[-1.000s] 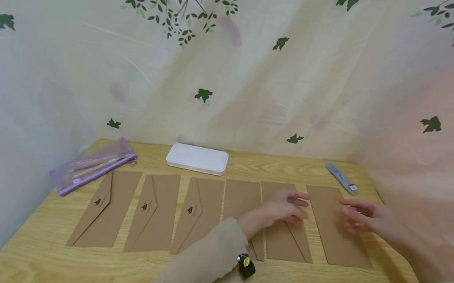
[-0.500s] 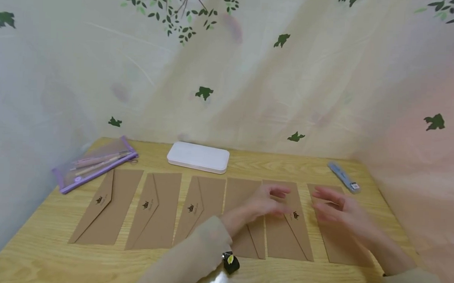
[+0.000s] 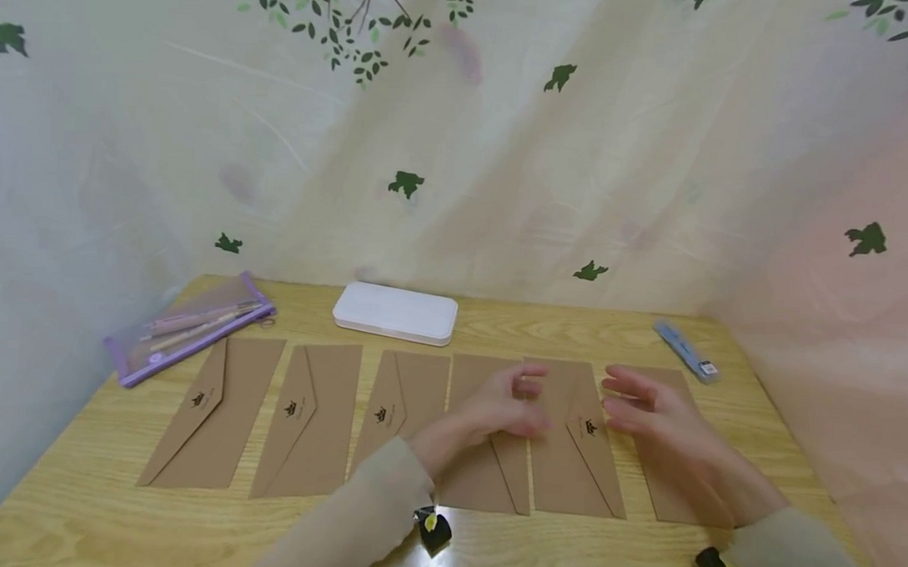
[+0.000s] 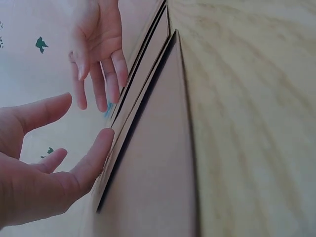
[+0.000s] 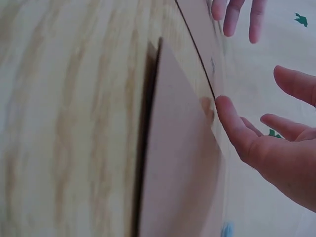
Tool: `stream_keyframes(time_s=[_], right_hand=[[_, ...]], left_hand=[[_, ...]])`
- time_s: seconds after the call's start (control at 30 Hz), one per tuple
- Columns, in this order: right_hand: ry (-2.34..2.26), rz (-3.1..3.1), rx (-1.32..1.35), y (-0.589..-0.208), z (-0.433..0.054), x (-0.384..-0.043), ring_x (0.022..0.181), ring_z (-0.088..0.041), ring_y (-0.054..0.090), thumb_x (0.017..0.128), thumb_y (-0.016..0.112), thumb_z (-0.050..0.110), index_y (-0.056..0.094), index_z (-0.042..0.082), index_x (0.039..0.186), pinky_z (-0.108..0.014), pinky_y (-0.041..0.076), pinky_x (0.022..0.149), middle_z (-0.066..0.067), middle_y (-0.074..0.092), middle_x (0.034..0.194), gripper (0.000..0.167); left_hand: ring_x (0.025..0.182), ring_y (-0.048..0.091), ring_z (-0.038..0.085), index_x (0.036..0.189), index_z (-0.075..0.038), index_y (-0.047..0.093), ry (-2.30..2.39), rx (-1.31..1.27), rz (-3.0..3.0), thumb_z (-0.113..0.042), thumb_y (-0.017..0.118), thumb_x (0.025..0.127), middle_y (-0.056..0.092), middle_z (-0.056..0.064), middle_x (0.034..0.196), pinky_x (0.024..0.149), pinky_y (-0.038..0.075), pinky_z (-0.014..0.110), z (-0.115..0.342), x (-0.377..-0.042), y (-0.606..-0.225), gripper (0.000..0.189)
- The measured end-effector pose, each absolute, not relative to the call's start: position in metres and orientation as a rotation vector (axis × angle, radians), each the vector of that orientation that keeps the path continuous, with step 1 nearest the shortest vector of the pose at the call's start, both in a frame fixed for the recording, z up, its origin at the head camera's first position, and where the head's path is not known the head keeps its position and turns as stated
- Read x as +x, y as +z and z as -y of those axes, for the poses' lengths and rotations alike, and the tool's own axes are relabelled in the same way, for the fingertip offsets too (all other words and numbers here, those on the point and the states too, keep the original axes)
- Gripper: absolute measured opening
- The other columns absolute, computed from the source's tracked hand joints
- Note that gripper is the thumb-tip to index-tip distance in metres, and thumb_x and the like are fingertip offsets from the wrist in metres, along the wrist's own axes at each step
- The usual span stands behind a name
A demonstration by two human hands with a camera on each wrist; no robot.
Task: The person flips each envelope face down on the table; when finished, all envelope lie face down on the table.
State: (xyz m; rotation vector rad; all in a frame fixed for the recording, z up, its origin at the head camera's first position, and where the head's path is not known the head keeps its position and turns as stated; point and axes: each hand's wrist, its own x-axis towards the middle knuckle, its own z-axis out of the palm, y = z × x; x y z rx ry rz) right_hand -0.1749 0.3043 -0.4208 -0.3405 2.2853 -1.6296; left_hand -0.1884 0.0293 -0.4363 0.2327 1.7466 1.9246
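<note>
Several brown kraft envelopes lie in a row on the wooden table in the head view. My left hand (image 3: 495,406) hovers over the fourth envelope from the left (image 3: 475,489), fingers loosely bent and holding nothing. The fifth envelope (image 3: 556,479), with a crown print near its flap tip, lies between my hands. My right hand (image 3: 667,429) is above the rightmost envelope (image 3: 660,491), partly hiding it. The left wrist view shows my left hand (image 4: 54,168) with thumb and fingers apart. In the right wrist view my right hand (image 5: 281,143) is likewise spread above an envelope (image 5: 182,163).
Behind the row stand a white flat case (image 3: 395,313) and, at right, a slim blue packet (image 3: 684,350). A purple-edged clear pouch (image 3: 190,328) with pens lies at back left. Three more envelopes, the leftmost one (image 3: 242,418) among them, lie to the left. A patterned curtain (image 3: 459,150) hangs behind.
Both hands have drifted left above the envelopes. The left hand has moved off the fifth envelope, uncovering its crown print. The envelopes have stayed in place.
</note>
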Motion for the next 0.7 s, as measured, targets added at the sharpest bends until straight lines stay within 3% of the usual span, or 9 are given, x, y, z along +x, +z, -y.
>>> stream_keyframes(time_s=[0.23, 0.57, 0.7], right_hand=[[-1.662, -2.227, -0.341, -0.427, -0.304, -0.18, 0.129, -0.047, 0.047, 0.101, 0.062, 0.007, 0.019, -0.013, 0.155, -0.034, 0.057, 0.092, -0.043, 0.029, 0.15, 0.072], [-1.626, -2.168, -0.289, -0.429, -0.307, -0.184, 0.13, -0.045, 0.047, 0.101, 0.063, 0.012, 0.016, -0.01, 0.157, -0.038, 0.057, 0.093, -0.04, 0.028, 0.152, 0.076], [-1.64, -2.12, -0.284, -0.428, -0.307, -0.186, 0.134, -0.048, 0.042, 0.101, 0.061, 0.011, 0.013, -0.012, 0.156, -0.042, 0.057, 0.093, -0.041, 0.024, 0.154, 0.076]], left_hand=[[0.099, 0.067, 0.027, 0.15, -0.003, 0.045, 1.958, 0.195, -1.667, 0.01, 0.073, 0.083, 0.042, 0.024, 0.149, 0.085, 0.06, 0.043, -0.022, -0.185, -0.438, 0.074], [0.098, 0.069, 0.026, 0.152, -0.003, 0.043, 1.934, 0.206, -1.67, 0.007, 0.072, 0.087, 0.038, 0.022, 0.155, 0.085, 0.06, 0.042, -0.017, -0.185, -0.441, 0.072], [0.111, 0.064, 0.032, 0.151, -0.002, 0.043, 1.942, 0.188, -1.649, 0.009, 0.071, 0.086, 0.038, 0.022, 0.155, 0.088, 0.059, 0.044, -0.017, -0.184, -0.44, 0.071]])
